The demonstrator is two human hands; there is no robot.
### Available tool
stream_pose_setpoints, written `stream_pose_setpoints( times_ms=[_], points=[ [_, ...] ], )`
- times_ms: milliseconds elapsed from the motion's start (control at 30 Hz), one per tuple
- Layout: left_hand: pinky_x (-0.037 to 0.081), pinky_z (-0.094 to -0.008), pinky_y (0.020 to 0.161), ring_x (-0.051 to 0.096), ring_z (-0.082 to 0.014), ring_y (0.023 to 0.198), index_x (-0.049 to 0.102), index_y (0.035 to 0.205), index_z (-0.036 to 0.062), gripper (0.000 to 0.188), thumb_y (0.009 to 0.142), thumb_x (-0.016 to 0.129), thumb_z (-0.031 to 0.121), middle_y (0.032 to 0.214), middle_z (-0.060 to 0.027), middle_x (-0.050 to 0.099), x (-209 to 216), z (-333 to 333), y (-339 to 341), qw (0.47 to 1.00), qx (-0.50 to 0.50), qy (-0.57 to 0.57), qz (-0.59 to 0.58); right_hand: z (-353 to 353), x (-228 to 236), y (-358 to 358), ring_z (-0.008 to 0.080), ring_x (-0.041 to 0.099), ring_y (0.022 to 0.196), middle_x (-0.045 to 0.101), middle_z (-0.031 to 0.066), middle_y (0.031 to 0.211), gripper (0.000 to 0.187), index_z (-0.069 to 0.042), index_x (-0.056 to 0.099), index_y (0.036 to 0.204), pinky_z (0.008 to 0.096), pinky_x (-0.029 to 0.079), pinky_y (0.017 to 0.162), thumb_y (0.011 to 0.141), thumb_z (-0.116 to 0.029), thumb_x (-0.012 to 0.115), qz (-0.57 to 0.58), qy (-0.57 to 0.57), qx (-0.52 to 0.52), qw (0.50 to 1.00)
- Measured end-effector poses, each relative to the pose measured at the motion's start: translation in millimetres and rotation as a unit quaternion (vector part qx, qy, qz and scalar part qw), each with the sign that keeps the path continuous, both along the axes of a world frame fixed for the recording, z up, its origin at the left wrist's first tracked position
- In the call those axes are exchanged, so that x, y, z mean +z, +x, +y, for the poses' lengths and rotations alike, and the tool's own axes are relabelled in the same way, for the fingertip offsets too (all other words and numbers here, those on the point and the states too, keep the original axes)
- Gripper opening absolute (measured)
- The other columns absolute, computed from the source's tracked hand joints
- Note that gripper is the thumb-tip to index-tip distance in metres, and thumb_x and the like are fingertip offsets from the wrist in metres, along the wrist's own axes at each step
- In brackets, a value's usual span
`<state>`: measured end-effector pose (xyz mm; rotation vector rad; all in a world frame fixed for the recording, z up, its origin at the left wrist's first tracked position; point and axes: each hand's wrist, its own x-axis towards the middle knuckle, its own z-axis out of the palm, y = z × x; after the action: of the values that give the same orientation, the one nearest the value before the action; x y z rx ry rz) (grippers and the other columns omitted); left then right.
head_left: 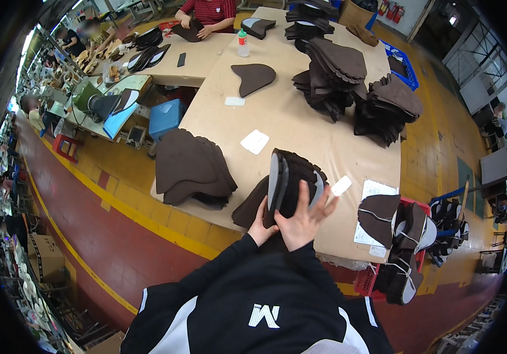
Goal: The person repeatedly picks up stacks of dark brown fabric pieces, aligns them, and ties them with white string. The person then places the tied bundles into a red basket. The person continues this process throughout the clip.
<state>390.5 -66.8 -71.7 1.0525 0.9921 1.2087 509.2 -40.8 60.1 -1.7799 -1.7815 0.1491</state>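
Observation:
Close in front of me on the table stands a bundle of dark brown cut pieces (289,165) with pale grey lining along some edges. They look like boot upper pieces. My left hand (260,226) grips the bundle's near lower left edge, thumb and fingers round it. Spread fingers of my right hand (303,221) rest against its near right face, thumb pointing left toward the other hand. Beneath and to the left lie more brown pieces (250,203), partly hidden. A fanned stack of brown pieces (191,167) lies at the table's left edge.
Tall brown stacks (336,62) stand at the far right. One curved piece (255,78), a white card (254,141) and a bottle (243,44) lie or stand farther off. A red crate (366,280) with tied pieces sits at right. Across the table, a person in red (215,13) handles a piece.

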Motion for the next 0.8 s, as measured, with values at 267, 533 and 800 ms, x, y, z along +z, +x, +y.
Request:
stream_pose_setpoints(
  times_ms=[267, 533, 800],
  points=[
    [0.041, -0.0426, 0.101, 0.052, -0.0429, 0.116, 0.005, 0.153, 0.0191, 0.095, 0.085, 0.068, 0.042, 0.126, -0.0347, 0.046, 35.8, -1.8, 30.1, 0.966, -0.061, -0.024, 0.249, -4.4, -28.6, 47.0, 0.0298, 0.029, 0.136, 0.021, 0.0185, 0.15, 0.117, -0.011, 0.006, 0.151, 0.0412, 0.025, 0.112, 0.062, 0.002, 0.08, 0.483, -0.049, -0.077, 0.871],
    [0.049, -0.0379, 0.08, 0.061, -0.031, 0.085, 0.005, 0.153, 0.0237, 0.082, 0.088, 0.056, 0.024, 0.112, -0.0217, 0.055, 95.3, 9.5, 37.6, 0.949, -0.256, -0.135, 0.126, -12.5, -18.1, 98.1, 0.0257, 0.041, 0.124, 0.034, 0.0132, 0.139, 0.104, -0.018, 0.026, 0.144, 0.0378, 0.037, 0.104, 0.057, 0.011, 0.075, 0.592, 0.007, -0.109, 0.799],
    [0.047, -0.0237, 0.058, 0.062, -0.0194, 0.07, 0.038, 0.138, -0.006, 0.052, 0.099, 0.039, 0.028, 0.125, -0.0266, 0.057, 84.7, 39.3, -50.2, 0.857, -0.4, -0.298, -0.131, -59.7, -7.8, 217.1, 0.0261, 0.044, 0.118, 0.043, 0.0101, 0.129, 0.081, -0.012, 0.037, 0.129, 0.0367, 0.035, 0.103, 0.06, 0.004, 0.076, 0.46, 0.055, -0.218, 0.859]
  ],
)
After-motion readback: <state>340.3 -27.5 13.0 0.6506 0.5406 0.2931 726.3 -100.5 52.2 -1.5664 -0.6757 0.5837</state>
